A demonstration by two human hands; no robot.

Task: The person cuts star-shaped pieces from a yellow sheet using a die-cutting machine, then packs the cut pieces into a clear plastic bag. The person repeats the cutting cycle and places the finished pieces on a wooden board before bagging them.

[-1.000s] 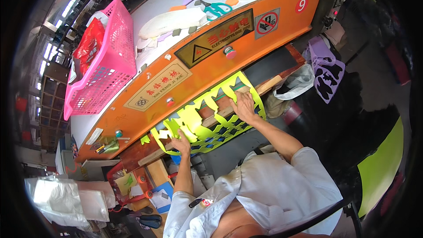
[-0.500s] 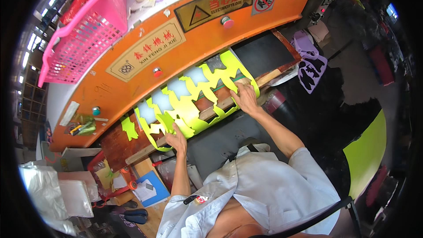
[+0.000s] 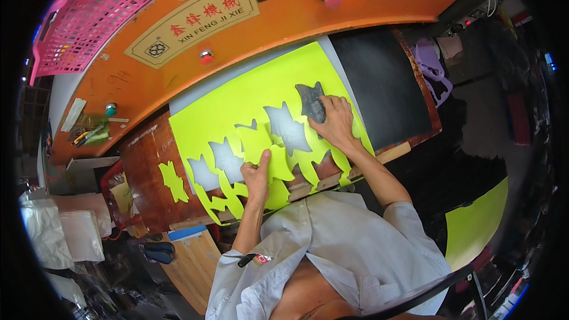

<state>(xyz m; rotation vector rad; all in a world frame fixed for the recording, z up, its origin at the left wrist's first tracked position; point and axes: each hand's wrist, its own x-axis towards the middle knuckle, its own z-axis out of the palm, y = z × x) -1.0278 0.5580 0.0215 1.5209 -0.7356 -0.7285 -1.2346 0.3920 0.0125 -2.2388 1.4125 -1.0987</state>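
In the head view, your left hand [image 3: 256, 176] is closed on a yellow-green cut piece [image 3: 280, 165], thumb on top. Your right hand [image 3: 335, 120], fingers spread, rests at a dark notched shape [image 3: 309, 101]; whether it grips anything, you cannot tell. The yellow-green sheet [image 3: 255, 95] spreads beneath and beyond both hands. Left of your left hand, a loose offcut [image 3: 173, 182] lies on the reddish-brown tabletop [image 3: 142, 169].
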